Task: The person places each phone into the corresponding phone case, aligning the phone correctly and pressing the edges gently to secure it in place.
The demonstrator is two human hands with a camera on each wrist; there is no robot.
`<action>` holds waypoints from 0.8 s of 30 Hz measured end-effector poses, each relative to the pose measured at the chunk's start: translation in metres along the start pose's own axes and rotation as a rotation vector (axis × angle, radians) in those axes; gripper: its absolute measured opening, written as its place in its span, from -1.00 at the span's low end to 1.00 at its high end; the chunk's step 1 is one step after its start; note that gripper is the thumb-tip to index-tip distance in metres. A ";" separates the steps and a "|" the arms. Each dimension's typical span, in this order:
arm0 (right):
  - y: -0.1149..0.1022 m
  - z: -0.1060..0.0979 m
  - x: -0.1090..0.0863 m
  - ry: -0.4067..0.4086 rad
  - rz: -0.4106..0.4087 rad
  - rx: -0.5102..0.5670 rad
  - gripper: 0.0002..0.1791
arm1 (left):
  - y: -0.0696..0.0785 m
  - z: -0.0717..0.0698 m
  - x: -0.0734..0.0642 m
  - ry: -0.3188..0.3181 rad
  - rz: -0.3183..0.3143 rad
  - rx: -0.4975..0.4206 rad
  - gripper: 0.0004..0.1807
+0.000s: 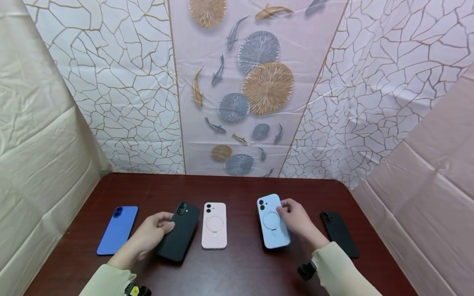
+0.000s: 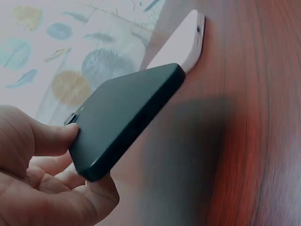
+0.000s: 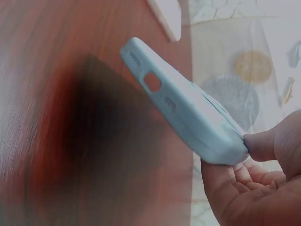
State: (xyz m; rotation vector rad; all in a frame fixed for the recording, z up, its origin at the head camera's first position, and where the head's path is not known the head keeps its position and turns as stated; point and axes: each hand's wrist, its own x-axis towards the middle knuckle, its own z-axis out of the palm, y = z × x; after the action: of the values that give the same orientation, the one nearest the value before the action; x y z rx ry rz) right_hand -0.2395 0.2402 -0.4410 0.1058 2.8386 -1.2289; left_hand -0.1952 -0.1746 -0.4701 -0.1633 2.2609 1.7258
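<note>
My left hand (image 1: 149, 234) pinches a dark phone (image 1: 179, 232) by its left edge. In the left wrist view, the thumb presses the phone's back near the camera lenses and the other fingers are underneath; the phone hangs tilted over its shadow. My right hand (image 1: 296, 216) pinches a light blue phone case (image 1: 273, 224) by its right edge, also raised from the table. The case has a ring on its back, and reddish table colour shows through the port hole in the right wrist view. Between the hands lies a pink phone case (image 1: 214, 226) with a similar ring.
A blue phone (image 1: 117, 230) lies at the left of the dark red wooden table (image 1: 237, 271), beyond the left hand. A black phone case (image 1: 339, 234) lies at the right, past the right wrist. Patterned cloth (image 1: 237, 135) hangs behind the table, with plain cloth at both sides.
</note>
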 end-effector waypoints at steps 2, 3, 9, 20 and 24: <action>-0.006 0.004 -0.001 -0.008 -0.001 0.037 -0.69 | 0.002 0.006 -0.001 -0.015 -0.004 -0.056 -0.64; -0.009 0.005 -0.001 -0.014 -0.003 0.058 -0.69 | 0.003 0.010 0.000 -0.015 -0.003 -0.072 -0.64; -0.028 0.018 -0.006 -0.048 0.021 0.206 -0.71 | 0.005 0.033 0.002 0.025 0.030 -0.149 -0.61; -0.059 0.044 -0.020 -0.256 0.057 0.552 -0.68 | 0.008 0.077 0.008 0.004 0.059 -0.421 -0.68; -0.066 0.053 -0.023 -0.326 0.060 0.601 -0.66 | 0.011 0.086 0.008 -0.028 0.060 -0.481 -0.67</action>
State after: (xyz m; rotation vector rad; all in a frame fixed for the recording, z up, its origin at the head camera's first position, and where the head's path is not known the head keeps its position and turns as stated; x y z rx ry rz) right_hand -0.2208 0.1557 -0.4281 0.0074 2.1074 -1.8432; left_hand -0.1922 -0.0891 -0.4833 -0.1695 1.8086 2.2598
